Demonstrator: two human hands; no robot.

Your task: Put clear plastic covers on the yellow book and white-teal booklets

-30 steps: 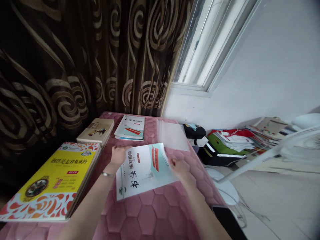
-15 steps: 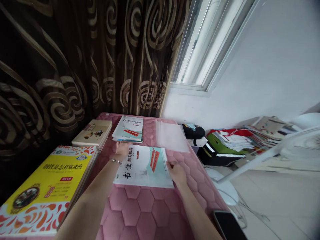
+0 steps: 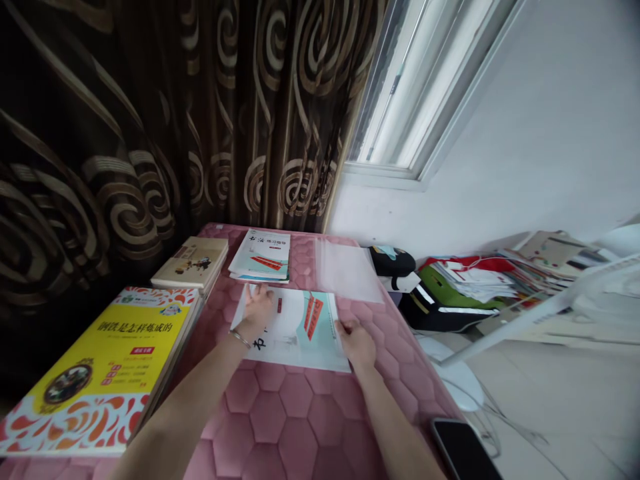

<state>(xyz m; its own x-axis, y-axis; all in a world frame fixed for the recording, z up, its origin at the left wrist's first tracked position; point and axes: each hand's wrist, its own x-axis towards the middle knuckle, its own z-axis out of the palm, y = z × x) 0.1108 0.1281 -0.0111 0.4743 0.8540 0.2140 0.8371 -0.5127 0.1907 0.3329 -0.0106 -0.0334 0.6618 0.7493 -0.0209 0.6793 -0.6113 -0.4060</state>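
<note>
A calligraphy workbook (image 3: 295, 333), white and pale teal with a red banner, lies sideways on the pink quilted table cover. A clear, shiny margin along its edges looks like a plastic cover. My left hand (image 3: 260, 303) rests on the workbook's upper left part, its fingers outstretched over some of the printed title. At the right edge, my right hand (image 3: 356, 343) pinches the border between thumb and fingers; whether it holds the workbook's edge or only the plastic is hard to see. Just beyond my left hand sits a small stack of similar workbooks (image 3: 263, 255).
Clear plastic sheets (image 3: 347, 270) lie at the back right of the pink quilted cover (image 3: 295, 413). Left are a yellow book stack (image 3: 120, 360) and a beige book stack (image 3: 193, 261). A phone (image 3: 465, 450) is at the right edge, near a white stand (image 3: 455, 387) on the floor.
My left hand has moved from the workbook's upper left corner rightward onto its cover, fingers now spread over the title. My right hand stays at the right edge.
</note>
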